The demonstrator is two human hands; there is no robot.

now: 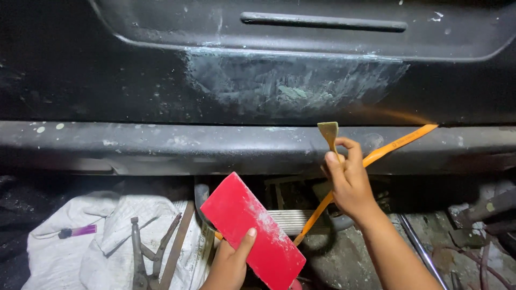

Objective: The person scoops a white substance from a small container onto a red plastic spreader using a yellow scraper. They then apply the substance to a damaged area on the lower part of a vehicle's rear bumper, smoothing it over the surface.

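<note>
My left hand [231,263] grips a flat red rectangular board [250,228] by its lower edge, thumb on its face; the board is smeared with pale paste. My right hand [348,182] pinches the handle of a small tan putty spreader [329,132], blade up, in front of the lower edge of a black car body panel [107,80]. Above the spreader the panel has a wide sanded grey-green patch of filler [290,83].
An orange strap [400,140] runs diagonally behind my right hand. A crumpled white cloth [70,252] at lower left carries rusty pliers [148,252] and a small purple-tipped item [78,231]. Metal rods and scrap [473,225] lie at lower right on dirty ground.
</note>
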